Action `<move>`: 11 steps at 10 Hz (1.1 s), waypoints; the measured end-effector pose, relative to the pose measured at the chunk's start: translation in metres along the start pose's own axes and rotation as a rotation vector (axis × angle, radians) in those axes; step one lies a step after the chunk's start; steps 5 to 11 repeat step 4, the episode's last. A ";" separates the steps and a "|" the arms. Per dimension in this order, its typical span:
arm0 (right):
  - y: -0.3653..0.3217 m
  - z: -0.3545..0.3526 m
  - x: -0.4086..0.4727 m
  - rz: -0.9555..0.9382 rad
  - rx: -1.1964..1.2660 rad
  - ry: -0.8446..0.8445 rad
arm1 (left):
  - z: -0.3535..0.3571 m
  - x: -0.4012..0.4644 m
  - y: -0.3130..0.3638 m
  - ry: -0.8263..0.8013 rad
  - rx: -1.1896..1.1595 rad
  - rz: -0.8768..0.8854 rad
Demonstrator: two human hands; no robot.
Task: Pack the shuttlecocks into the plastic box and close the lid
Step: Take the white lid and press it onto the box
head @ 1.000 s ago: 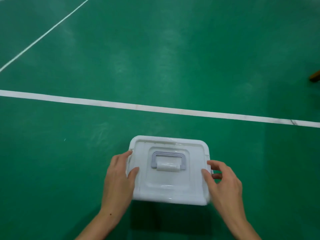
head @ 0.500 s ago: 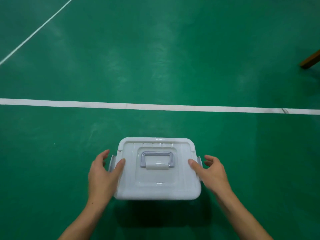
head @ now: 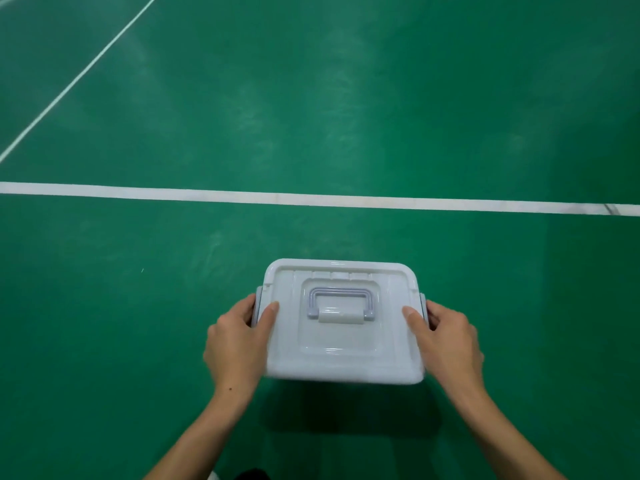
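White plastic box (head: pixel 341 344) sits low-centre in view on green court floor (head: pixel 346 116), lid (head: pixel 287 341) on top & lying flat, closed as far as visible. Shuttlecocks not visible – lid opaque, contents can't tell. Grey-lilac carry handle (head: pixel 341 301) folded flat in recessed panel at middle of lid, toward 12 o'clock half. Left hand (head: pixel 235 344) at 9 o'clock side of box – thumb (head: pixel 268 315) laid over lid edge, pointing toward 1 o'clock; remaining fingers wrapped round grey side latch (head: pixel 258 303) on that side, narrow grip, pinching latch against lid edge. Right hand (head: pixel 450 344) mirrored at 3 o'clock side – thumb (head: pixel 414 317) on lid top pointing toward 11 o'clock, fingers curled round right side latch (head: pixel 422 301), mostly hidden by hand; also narrow grip. Whether latches fully snapped down: can't tell. Both forearms enter from 6 o'clock edge, angled inward toward box. Dark shadow (head: pixel 346 410) on floor just below box at 6 o'clock. Wide white court line (head: pixel 311 199) crosses whole view beyond box at 12 o'clock, well apart from it; thinner white line (head: pixel 79 74) runs diagonally at 10 o'clock toward upper edge. Small dark shape at bottom edge btw forearms, unclear what.
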State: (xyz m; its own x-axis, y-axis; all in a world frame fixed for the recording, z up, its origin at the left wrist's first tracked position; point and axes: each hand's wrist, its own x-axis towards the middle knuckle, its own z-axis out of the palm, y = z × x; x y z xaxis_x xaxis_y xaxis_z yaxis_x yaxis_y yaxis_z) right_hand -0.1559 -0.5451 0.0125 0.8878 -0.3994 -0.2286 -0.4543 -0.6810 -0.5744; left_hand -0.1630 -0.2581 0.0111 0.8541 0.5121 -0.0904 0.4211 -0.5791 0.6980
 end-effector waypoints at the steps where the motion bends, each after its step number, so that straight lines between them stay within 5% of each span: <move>1: -0.007 0.002 -0.005 -0.058 -0.182 0.084 | 0.002 -0.002 0.005 0.067 0.154 0.082; 4: -0.018 -0.008 0.003 -0.202 -0.369 0.074 | -0.006 0.011 0.012 -0.035 0.488 0.273; 11: -0.018 -0.008 0.003 -0.202 -0.369 0.074 | -0.006 0.011 0.012 -0.035 0.488 0.273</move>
